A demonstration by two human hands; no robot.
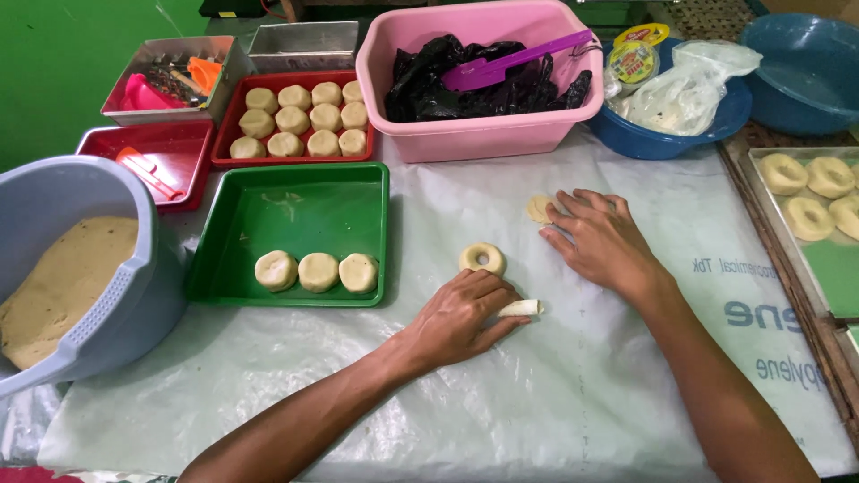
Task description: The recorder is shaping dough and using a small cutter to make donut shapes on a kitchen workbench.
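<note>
Pale dough is what both hands are working on, over a sheet of clear plastic (573,376) spread across the table. The left hand (461,317) lies palm down with its fingers curled over a short roll of dough (523,308), whose end pokes out at the hand's 3 o'clock side. Just off that hand at 12 o'clock sits a finished dough ring (482,258), apart from both hands. The right hand (604,241) rests flat and loose, its fingertips touching a small flat dough piece (540,209) at its 10 o'clock; it grips nothing.

At 9 o'clock from the ring stands a green tray (291,210) with three round dough balls (317,272) in a row along its near edge. Beyond it, at 12 o'clock, a red tray (228,125) carries more balls in rows. A grey tub (134,295) at the far 9 o'clock side holds a mass of dough. A pink basin (483,134) at 12 o'clock contains black plastic and a purple scraper (514,61). At 3 o'clock, a metal tray (769,192) bears more rings.
</note>
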